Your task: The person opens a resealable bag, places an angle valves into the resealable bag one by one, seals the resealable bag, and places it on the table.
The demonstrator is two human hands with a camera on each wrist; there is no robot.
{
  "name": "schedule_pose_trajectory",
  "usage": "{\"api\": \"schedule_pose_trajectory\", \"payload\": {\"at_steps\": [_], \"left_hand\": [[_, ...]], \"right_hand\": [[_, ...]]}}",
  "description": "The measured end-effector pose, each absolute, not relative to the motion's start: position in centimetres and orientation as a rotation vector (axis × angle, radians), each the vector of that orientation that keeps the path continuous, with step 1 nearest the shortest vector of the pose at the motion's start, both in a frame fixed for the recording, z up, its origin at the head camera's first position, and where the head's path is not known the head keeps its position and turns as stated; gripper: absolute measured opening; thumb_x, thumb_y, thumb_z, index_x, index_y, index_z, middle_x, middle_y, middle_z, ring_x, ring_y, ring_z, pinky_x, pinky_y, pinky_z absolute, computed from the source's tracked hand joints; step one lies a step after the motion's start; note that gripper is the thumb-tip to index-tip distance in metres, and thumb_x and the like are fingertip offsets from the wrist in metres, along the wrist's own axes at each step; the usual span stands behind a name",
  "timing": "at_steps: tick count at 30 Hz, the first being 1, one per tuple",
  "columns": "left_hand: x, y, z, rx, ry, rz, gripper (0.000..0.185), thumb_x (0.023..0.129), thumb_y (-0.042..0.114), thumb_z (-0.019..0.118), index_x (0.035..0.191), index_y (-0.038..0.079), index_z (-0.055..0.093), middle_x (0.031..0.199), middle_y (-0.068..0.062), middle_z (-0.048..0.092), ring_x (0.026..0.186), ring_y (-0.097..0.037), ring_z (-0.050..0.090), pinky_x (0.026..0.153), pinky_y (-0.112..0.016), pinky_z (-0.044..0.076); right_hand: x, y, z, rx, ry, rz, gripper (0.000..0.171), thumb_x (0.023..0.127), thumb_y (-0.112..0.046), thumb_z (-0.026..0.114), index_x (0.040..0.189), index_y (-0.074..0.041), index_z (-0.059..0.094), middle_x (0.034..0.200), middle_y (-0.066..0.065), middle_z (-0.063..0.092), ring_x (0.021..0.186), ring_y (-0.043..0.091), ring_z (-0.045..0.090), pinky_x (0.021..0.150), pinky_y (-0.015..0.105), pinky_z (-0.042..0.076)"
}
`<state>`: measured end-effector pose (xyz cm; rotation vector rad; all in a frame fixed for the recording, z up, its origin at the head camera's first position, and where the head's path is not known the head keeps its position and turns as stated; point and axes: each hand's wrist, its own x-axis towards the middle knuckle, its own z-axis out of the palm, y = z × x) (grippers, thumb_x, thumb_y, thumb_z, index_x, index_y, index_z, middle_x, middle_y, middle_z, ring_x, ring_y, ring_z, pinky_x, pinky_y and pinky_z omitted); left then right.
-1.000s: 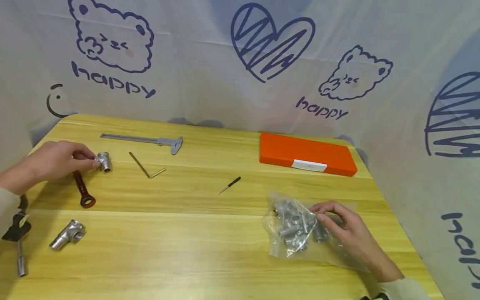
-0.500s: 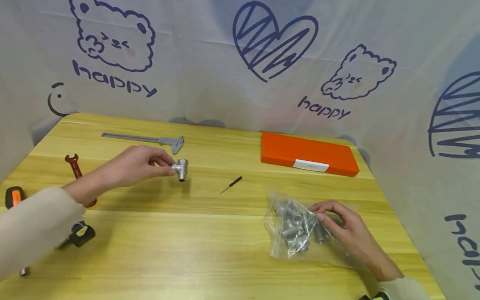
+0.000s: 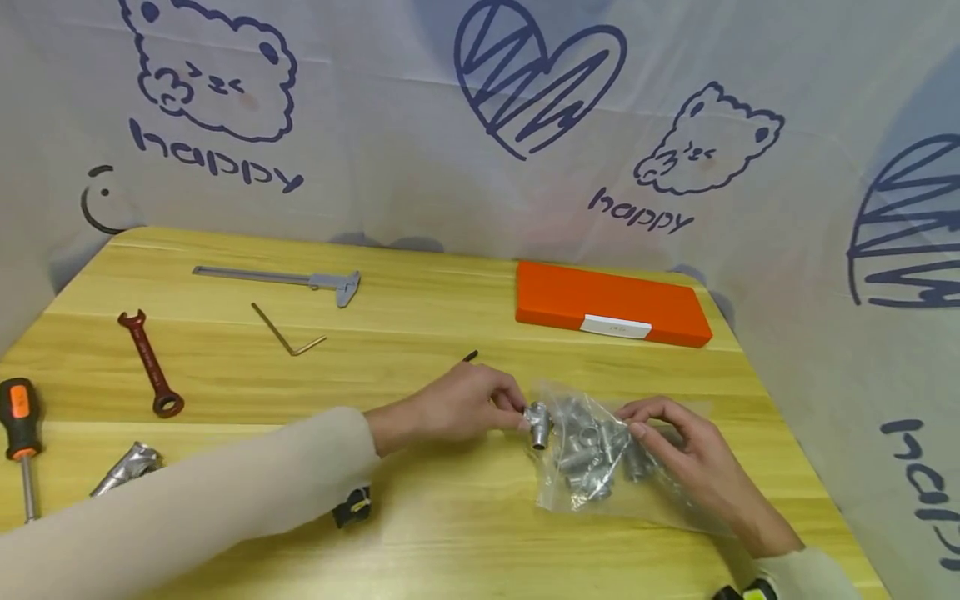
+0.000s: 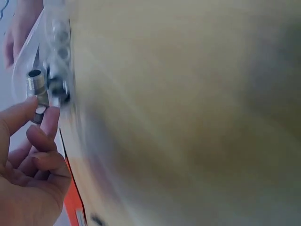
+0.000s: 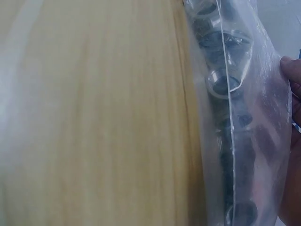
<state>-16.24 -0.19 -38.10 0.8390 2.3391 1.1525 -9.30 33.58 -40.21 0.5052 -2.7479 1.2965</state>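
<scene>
My left hand (image 3: pixel 465 404) pinches a silvery metal tee pipe fitting (image 3: pixel 537 425) between thumb and fingers, right at the left edge of a clear plastic bag (image 3: pixel 555 496). In the left wrist view the fitting (image 4: pixel 36 84) shows its open round end, with the bag's contents just beyond it. Several similar metal fittings (image 3: pixel 585 450) lie inside the bag. My right hand (image 3: pixel 690 458) pinches the bag's upper film near its right part. The right wrist view shows the bag (image 5: pixel 268 117) lifted at that side, with a thumb (image 5: pixel 291 68) on its edge.
Another metal fitting (image 3: pixel 131 467) lies at the left, partly behind my left sleeve. Around it are a screwdriver (image 3: pixel 20 417), a red wrench (image 3: pixel 150 362), a hex key (image 3: pixel 288 337) and a caliper (image 3: pixel 277 277). An orange box (image 3: pixel 607 300) sits at the back right. My left hand partly hides a small black screwdriver (image 3: pixel 470 356).
My left hand has carried the tee fitting from the table's left side rightward across to the bag. The right hand stays in place, holding the bag.
</scene>
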Motion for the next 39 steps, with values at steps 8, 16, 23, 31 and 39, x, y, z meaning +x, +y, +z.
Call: {"api": "schedule_pose_trajectory", "payload": {"at_steps": [8,16,23,31,39], "left_hand": [[-14.5,3.3,-38.3,0.84,2.18,1.203,0.016,0.104,0.019,0.076,0.119,0.016,0.082,0.111,0.005,0.082,0.096,-0.005,0.07,0.085,-0.022,0.057],[-15.4,-3.2,-37.3,0.811,2.1,1.203,0.016,0.106,0.021,0.073,0.116,0.011,0.081,0.1,0.002,0.08,0.089,-0.017,0.07,0.077,-0.026,0.059],[-16.3,-12.2,-35.6,0.819,2.191,1.111,0.023,0.108,0.026,0.071,0.123,0.009,0.078,0.107,-0.004,0.079,0.092,-0.019,0.068,0.08,-0.029,0.057],[-14.5,-24.3,-34.4,0.599,2.436,1.007,0.028,0.108,0.034,0.07,0.131,0.018,0.076,0.127,0.0,0.076,0.112,-0.014,0.07,0.087,-0.028,0.06],[-12.8,-33.2,-35.4,0.405,2.585,0.66,0.029,0.106,0.031,0.073,0.13,0.016,0.077,0.116,0.007,0.078,0.081,-0.001,0.06,0.07,-0.024,0.053]], "right_hand": [[-9.5,33.4,-40.1,0.499,-2.754,1.331,0.008,0.112,-0.011,0.063,0.109,-0.015,0.069,0.127,0.003,0.076,0.12,0.003,0.069,0.101,0.016,0.053],[-9.7,33.2,-40.2,0.566,-2.74,1.361,0.01,0.112,-0.008,0.061,0.11,-0.014,0.069,0.128,0.005,0.076,0.119,0.005,0.07,0.097,0.019,0.058],[-9.6,33.4,-40.1,0.542,-2.745,1.393,0.009,0.113,-0.009,0.06,0.11,-0.013,0.069,0.129,0.005,0.074,0.12,0.004,0.07,0.096,0.019,0.058],[-9.6,33.3,-40.3,0.535,-2.763,1.369,0.009,0.113,-0.011,0.061,0.11,-0.013,0.068,0.129,0.005,0.075,0.12,0.004,0.07,0.097,0.019,0.058],[-9.2,33.3,-40.0,0.53,-2.774,1.346,0.009,0.113,-0.011,0.06,0.11,-0.014,0.068,0.129,0.004,0.075,0.12,0.003,0.069,0.098,0.018,0.057]]}}
